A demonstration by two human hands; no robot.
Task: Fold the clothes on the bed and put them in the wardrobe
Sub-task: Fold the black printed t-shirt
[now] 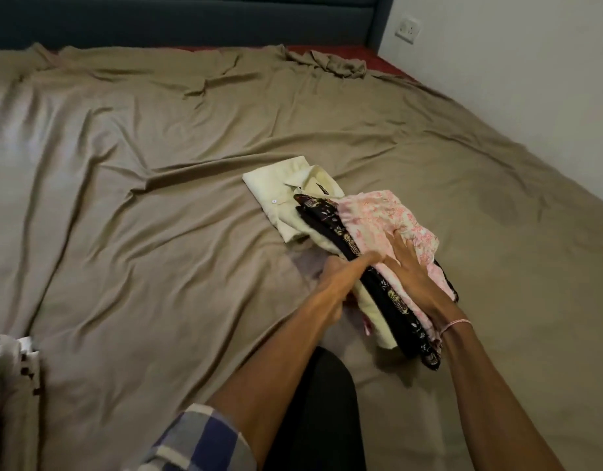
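A stack of folded clothes (385,290) lies on the bed (157,198), right of centre. Its long axis runs diagonally from the near right up to the far left. At the bottom is a pale yellow shirt (279,185), collar end pointing away toward the headboard (191,18). A black patterned garment (330,219) lies over it, with a pink floral garment (371,212) on top. The right hand (412,270) lies flat on the pink garment, fingers spread and straight. The left hand (340,280) grasps the stack's near left edge, one digit across the top and the others curled below. More clothes (7,368) lie at the bed's near left edge.
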